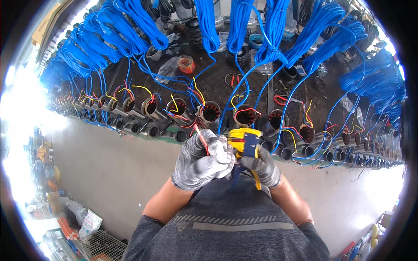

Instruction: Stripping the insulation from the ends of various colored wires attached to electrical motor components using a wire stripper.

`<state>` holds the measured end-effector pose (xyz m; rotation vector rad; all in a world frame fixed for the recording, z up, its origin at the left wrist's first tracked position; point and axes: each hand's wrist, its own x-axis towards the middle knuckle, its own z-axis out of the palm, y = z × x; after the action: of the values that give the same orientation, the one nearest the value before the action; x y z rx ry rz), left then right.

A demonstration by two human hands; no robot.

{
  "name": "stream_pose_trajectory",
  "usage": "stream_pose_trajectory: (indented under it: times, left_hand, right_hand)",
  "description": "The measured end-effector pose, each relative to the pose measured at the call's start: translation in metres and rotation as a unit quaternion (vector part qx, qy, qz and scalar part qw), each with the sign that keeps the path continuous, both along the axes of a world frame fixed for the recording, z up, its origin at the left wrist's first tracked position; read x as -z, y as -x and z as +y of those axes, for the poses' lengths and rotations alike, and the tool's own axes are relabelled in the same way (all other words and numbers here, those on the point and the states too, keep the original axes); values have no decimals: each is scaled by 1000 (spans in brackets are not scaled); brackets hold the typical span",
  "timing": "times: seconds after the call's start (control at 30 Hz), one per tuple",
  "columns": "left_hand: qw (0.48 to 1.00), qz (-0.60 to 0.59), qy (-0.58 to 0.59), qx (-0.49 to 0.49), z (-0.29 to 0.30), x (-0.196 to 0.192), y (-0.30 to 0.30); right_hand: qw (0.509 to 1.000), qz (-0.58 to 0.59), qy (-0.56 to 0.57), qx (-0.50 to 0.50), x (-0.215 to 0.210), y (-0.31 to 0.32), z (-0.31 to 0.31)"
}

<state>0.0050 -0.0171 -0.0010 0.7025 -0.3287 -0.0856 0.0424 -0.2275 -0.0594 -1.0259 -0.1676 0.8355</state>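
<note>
Two-handed, working low in front of the chest: pinching a red wire (pixel 202 140) in the bunched fingers of the left hand (pixel 199 160), wrapping the right hand (pixel 264 167) round a yellow and dark blue wire tool (pixel 249 143), and bringing both close at the fingertips, but blurring too much there for telling touch from a narrow gap. Seemingly being partway through one wire end, judging by the tool being held right beside it; not clearly showing any bared metal or any bite of the tool on the wire, so leaving the finished part hard to sort from the unfinished. Apparently having plenty left, going by the many loose yellow ends (pixel 199 90) sprouting along the row of metal tubes (pixel 210 112). As for looks, showing pinkish red along the wire, slanting up and leftward out of the glove (pixel 187 167), looking slim and fairly straight, and pointing toward the tubes; showing a chunky yellow head on the tool and handles reaching down past the right hand. Farther out, facing hollow tube ends along the near edge of a dark bench (pixel 222 68), then seeing red-handled scissors (pixel 281 99) and an orange tub (pixel 186 65) lying beyond, and fat blue cable bundles (pixel 270 35) hanging over the back.
</note>
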Motion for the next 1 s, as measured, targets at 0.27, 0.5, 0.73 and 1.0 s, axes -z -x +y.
stream_pose_trajectory:
  times: [0.27,0.5,0.73,1.0]
  left_hand:
    - [883,131,-379,-242,32,100,-113]
    - [426,-77,-898,-75,30,170,-178]
    - [492,6,-867,-78,20,144,-189]
    - [942,190,-221,-167,106,-16,-148]
  right_hand:
    - [931,-64,-351,78,-28,11,-108]
    - [862,-195,-446,142,-47,39,-157]
    - [848,-175,-497,55,-51,30,-144]
    - [883,58,-463,52,-6,17,-66]
